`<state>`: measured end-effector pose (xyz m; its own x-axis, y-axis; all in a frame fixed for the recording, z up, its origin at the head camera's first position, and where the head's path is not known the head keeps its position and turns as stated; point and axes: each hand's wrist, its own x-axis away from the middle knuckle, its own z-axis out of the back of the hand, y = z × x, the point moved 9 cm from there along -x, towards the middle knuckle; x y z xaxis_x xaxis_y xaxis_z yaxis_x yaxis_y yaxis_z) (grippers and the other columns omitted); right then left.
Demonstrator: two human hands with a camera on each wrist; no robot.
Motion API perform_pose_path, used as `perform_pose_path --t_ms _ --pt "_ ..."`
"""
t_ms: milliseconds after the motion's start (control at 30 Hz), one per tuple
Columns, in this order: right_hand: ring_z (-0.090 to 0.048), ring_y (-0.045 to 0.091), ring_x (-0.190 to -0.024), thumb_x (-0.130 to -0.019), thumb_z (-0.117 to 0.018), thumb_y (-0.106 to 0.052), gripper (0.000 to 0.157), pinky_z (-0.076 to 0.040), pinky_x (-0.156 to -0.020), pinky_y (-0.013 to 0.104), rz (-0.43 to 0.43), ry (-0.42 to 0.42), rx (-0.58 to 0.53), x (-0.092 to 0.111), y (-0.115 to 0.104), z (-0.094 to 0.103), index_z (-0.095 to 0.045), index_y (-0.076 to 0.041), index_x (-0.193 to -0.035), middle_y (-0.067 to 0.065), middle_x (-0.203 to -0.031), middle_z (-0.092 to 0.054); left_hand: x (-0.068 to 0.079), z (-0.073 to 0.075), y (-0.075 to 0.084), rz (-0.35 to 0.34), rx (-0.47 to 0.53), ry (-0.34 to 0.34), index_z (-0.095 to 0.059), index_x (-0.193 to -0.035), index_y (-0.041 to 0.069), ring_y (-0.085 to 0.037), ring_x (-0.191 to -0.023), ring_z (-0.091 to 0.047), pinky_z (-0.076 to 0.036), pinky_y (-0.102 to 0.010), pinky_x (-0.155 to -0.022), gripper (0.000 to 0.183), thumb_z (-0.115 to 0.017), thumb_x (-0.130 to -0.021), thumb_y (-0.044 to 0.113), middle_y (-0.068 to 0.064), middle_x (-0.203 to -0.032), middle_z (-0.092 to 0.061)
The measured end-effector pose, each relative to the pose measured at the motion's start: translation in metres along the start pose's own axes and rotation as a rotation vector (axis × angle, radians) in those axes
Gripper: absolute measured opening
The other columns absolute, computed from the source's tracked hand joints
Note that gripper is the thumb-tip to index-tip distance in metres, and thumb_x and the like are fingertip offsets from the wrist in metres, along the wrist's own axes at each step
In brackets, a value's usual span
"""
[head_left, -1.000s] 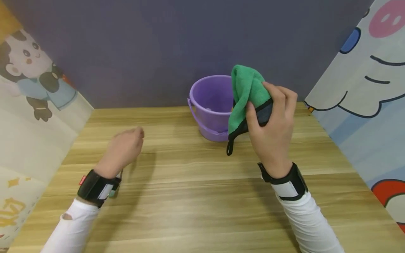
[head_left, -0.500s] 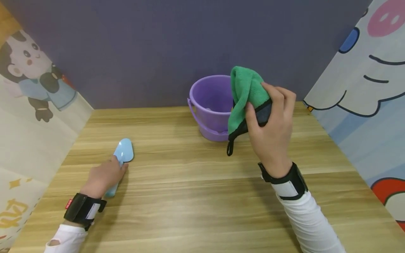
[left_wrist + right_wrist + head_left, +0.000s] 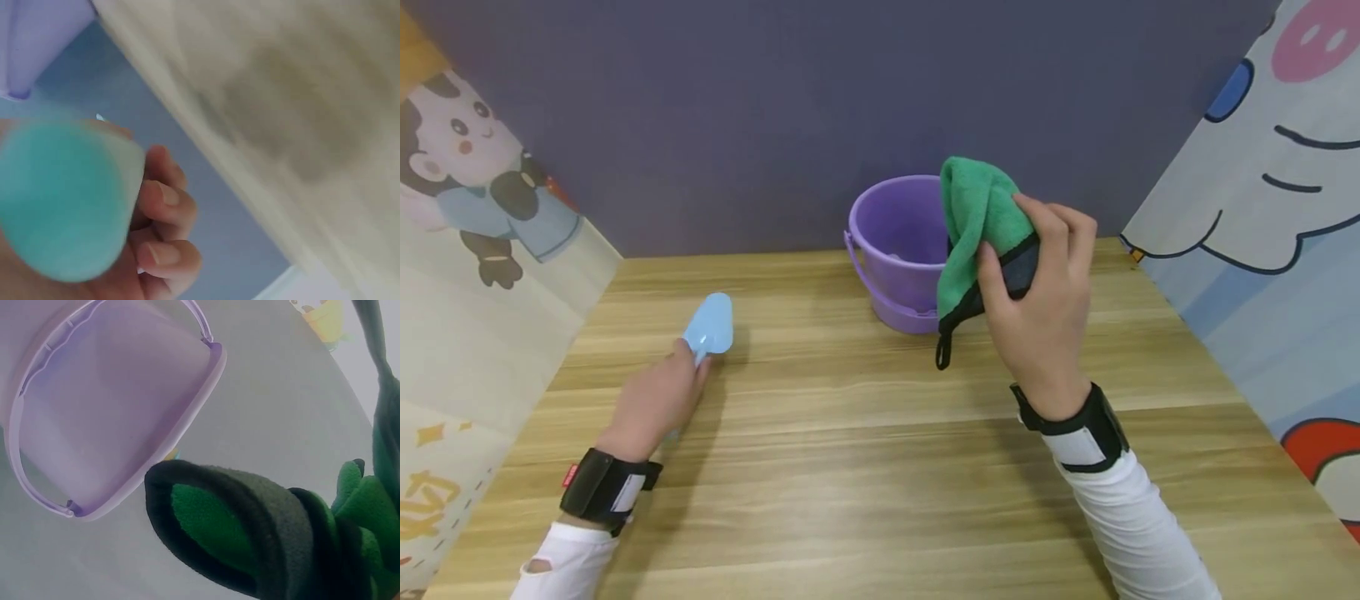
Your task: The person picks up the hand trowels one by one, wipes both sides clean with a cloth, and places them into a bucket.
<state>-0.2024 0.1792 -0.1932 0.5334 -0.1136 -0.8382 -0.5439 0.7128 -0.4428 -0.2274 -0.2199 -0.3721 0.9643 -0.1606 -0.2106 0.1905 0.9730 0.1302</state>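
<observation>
My left hand [image 3: 658, 396] grips a small light-blue toy shovel [image 3: 711, 323] on the left side of the table, its blade pointing away from me. In the left wrist view the rounded teal end of the shovel's handle [image 3: 62, 200] shows large, with curled fingers [image 3: 165, 203] beside it; the hand covers most of the handle. On the right, my right hand [image 3: 1045, 308] pinches a folded green cloth [image 3: 981, 200] with grey backing, black trim and a hanging loop. The cloth overlaps the right part of a purple bucket [image 3: 895, 287] in the head view.
The bucket stands upright at the back of the wooden table [image 3: 850, 483], near the dark back wall [image 3: 737, 125]. Its handle [image 3: 880, 292] hangs down at the front. Cartoon-printed panels [image 3: 1262, 183] border the table left and right.
My left hand has come down onto the shovel, taken hold of it, and moved it slightly forward. The right hand with the cloth has hardly moved, shifting slightly left.
</observation>
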Motion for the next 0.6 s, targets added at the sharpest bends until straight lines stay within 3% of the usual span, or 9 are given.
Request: perform_pose_path --t_ms 300,600 --pt "-0.051 0.032 -0.107 -0.088 -0.062 -0.027 0.048 -0.049 -0.084 0.053 0.019 0.003 0.008 0.002 -0.003 0.001 -0.054 -0.005 -0.130 0.030 -0.117 -0.048 -0.022 0.043 0.038 -0.036 0.070 0.201 -0.043 -0.101 -0.009 -0.019 -0.032 -0.040 -0.022 -0.025 -0.025 0.034 -0.045 -0.101 0.026 -0.011 -0.051 -0.046" --pt "-0.051 0.031 -0.108 -0.088 -0.063 -0.027 0.048 -0.049 -0.085 0.051 0.035 -0.007 -0.010 0.005 -0.010 -0.002 -0.054 -0.006 -0.130 0.029 -0.117 -0.049 -0.047 0.105 0.096 -0.058 0.081 0.383 -0.045 -0.110 -0.005 -0.023 -0.032 -0.042 -0.026 -0.030 -0.027 0.041 -0.043 -0.102 0.035 -0.011 -0.049 -0.049"
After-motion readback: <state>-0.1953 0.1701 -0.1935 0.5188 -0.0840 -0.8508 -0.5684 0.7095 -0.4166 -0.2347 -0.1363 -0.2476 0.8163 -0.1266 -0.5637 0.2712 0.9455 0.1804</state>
